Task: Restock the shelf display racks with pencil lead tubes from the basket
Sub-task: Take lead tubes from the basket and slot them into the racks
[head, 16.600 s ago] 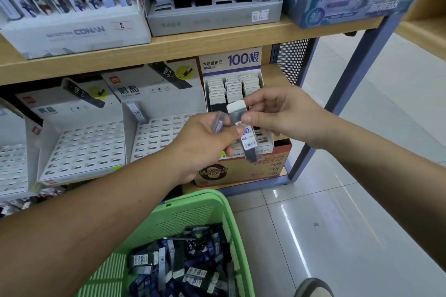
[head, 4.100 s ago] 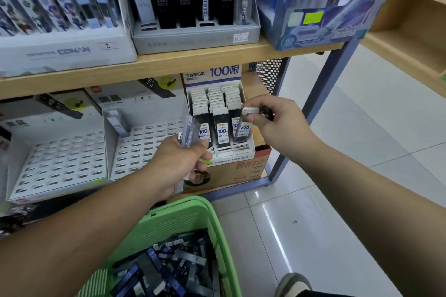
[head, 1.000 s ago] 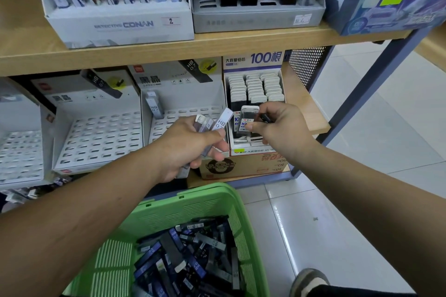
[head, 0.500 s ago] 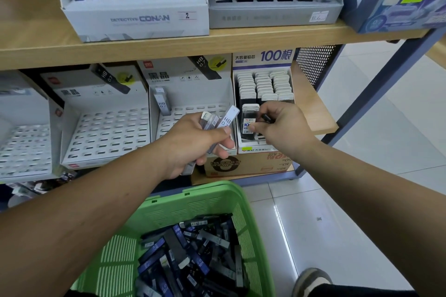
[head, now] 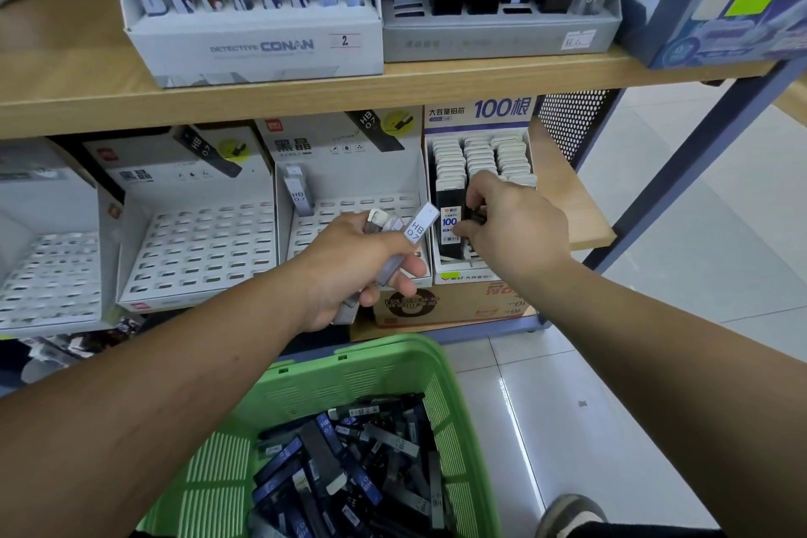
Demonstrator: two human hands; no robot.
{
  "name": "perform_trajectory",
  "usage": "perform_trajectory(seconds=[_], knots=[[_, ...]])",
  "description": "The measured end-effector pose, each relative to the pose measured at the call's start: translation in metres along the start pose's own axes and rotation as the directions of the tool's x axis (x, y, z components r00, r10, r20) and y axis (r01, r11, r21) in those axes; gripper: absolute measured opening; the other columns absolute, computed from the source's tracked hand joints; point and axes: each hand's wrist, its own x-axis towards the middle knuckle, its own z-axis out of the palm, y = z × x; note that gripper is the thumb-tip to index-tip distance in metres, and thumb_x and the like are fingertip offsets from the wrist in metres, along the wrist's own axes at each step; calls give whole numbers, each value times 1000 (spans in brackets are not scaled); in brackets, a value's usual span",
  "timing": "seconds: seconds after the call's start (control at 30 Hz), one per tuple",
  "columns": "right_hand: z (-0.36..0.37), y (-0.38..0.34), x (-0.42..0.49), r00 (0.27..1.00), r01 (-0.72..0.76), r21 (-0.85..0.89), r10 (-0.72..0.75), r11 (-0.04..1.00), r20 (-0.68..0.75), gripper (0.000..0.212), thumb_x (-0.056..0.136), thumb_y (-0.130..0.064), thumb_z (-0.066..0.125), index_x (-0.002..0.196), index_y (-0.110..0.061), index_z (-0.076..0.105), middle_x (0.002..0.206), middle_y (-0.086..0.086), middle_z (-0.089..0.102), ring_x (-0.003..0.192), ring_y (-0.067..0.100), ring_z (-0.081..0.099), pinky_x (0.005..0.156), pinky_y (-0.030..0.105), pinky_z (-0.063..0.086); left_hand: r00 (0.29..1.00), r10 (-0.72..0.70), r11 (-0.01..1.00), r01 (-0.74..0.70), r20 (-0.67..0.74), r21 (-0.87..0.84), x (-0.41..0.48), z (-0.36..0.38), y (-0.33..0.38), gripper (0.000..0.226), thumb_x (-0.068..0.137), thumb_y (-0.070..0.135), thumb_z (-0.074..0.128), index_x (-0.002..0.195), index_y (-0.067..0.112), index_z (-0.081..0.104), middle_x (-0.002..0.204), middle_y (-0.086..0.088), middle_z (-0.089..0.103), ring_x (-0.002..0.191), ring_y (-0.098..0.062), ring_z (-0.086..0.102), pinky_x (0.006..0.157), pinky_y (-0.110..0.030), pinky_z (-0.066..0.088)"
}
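Observation:
My left hand [head: 358,271] grips a small bundle of pencil lead tubes [head: 415,232]; the top one reads HB 0.7. My right hand [head: 515,227] is at the front row of the "100" display rack [head: 480,157], fingers curled and pinching a dark tube [head: 477,216] beside a standing tube labelled 100 [head: 450,223]. The rack's rear rows are full of white-capped tubes. Below my arms, the green basket [head: 349,358] holds a loose pile of tubes [head: 349,463].
White slotted racks stand left of the "100" rack: one [head: 349,210] holds a single HB 0.7 tube [head: 299,194], and another [head: 196,249] has no tubes in it. The wooden upper shelf [head: 262,100] carries boxed pencils. An orange box [head: 454,306] sits under the rack, tiled floor at right.
Over the last second my right hand has stayed at the rack's front row with its tube, and my left hand has kept its bundle. Only my view has shifted slightly.

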Motion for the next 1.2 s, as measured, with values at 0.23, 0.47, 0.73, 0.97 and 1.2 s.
perform_trajectory(seconds=[0.23,0.47,0.73,0.97,1.2], knots=[[-10,-10,-3,998,42,378,-60,925,34,22,86,-24,73,103,-31,60,76,-10,60,75,12,59,67,37,52,999,30,999,-29,-16,43,-6,-2,2,26,101,26,67,119,9,60,87,-10,79,53,-13,63,41,-21,30],[-15,-35,-4,960,54,483,-178,874,216,11,86,-21,79,95,-25,76,89,-5,70,86,13,65,80,32,54,997,74,992,-71,-23,101,-20,-34,1,23,95,22,75,115,14,66,88,-10,79,56,-12,58,45,-23,33],[-18,-85,-18,912,-296,740,-53,604,408,5,91,-16,78,91,-14,73,86,9,76,42,9,43,42,22,36,989,104,993,-97,-104,65,-55,-86,-15,21,101,27,68,110,7,66,90,-15,78,50,-11,55,42,-23,36],[3,-143,-20,862,-506,832,104,229,496,21,83,-11,85,99,-12,71,70,3,60,41,13,35,39,20,25,985,95,994,-86,-147,66,-60,-100,-27,25,103,33,63,106,8,63,88,-13,79,56,-17,60,48,-25,40],[30,-150,10,980,-195,842,72,503,184,11,90,-15,78,90,-20,68,76,0,65,39,1,40,42,20,36,960,-9,997,32,-278,77,-38,-113,-35,44,104,51,55,110,7,59,59,-6,59,46,-17,50,43,-25,42]])
